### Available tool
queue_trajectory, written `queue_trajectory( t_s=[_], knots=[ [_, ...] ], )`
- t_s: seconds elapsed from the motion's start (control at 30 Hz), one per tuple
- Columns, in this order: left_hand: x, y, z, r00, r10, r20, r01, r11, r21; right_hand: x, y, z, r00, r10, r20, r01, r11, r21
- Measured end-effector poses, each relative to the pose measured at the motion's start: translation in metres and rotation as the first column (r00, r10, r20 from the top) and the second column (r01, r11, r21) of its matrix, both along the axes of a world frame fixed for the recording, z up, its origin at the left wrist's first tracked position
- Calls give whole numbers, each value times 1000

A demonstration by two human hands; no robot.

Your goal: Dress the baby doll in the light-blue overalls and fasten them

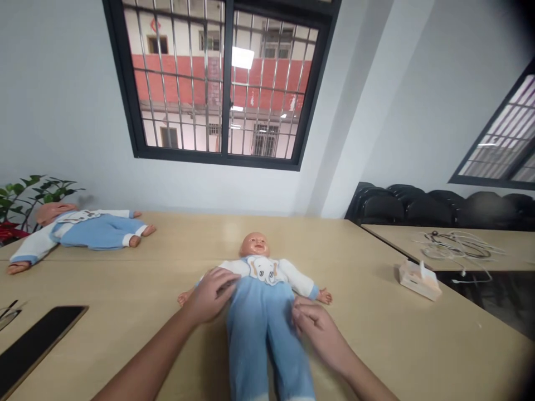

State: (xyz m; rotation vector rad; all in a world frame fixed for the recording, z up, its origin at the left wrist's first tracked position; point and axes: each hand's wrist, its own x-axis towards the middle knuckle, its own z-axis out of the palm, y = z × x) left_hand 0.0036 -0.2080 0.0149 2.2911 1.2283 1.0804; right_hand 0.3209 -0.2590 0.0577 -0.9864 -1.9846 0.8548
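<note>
A baby doll lies on its back on the table in front of me, head away from me, in a white top with an elephant-face bib and light blue trousers. My left hand is at the left side of its waist, fingers curled in against the trousers' upper edge and partly covering the doll's arm. Lower on the other side, my right hand has its fingers pinched together at the trousers' outer edge. The fabric between the fingertips is mostly hidden.
A second doll in similar clothes lies at the far left, by a potted plant. Glasses and a dark flat panel lie near left. A tissue box stands right. Cables cover part of another table; black chairs stand behind.
</note>
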Motion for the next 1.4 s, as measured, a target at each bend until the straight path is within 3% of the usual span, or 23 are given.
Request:
queue_trajectory(
  t_s=[0.1,0.2,0.33,0.47,0.67,0.83,1.0,1.17,1.4],
  knots=[
    [1,36,4,985,153,80,-147,987,-69,-29,39,32,993,73,89,-81,992,98],
    [7,73,7,994,51,97,-31,979,-204,-67,85,48,933,151,326,-188,978,85],
    [14,102,5,994,-102,46,111,949,-294,-110,136,41,838,26,545,-68,996,58],
    [12,112,-7,990,-133,47,141,922,-360,-123,162,24,796,-26,605,-17,998,65],
    [7,122,-25,994,-91,60,109,887,-449,-117,163,10,732,-110,673,48,993,110],
    [10,123,-16,993,-92,70,113,901,-418,-107,160,18,680,-90,728,6,993,117],
    [7,104,-7,988,-129,80,150,913,-380,-106,161,26,621,-108,776,15,992,126],
    [-6,82,-15,990,-112,84,137,905,-403,-121,155,21,535,-53,843,-57,993,98],
    [-11,69,-24,975,-119,188,187,897,-401,-132,140,12,546,-153,824,-127,957,262]
  ],
)
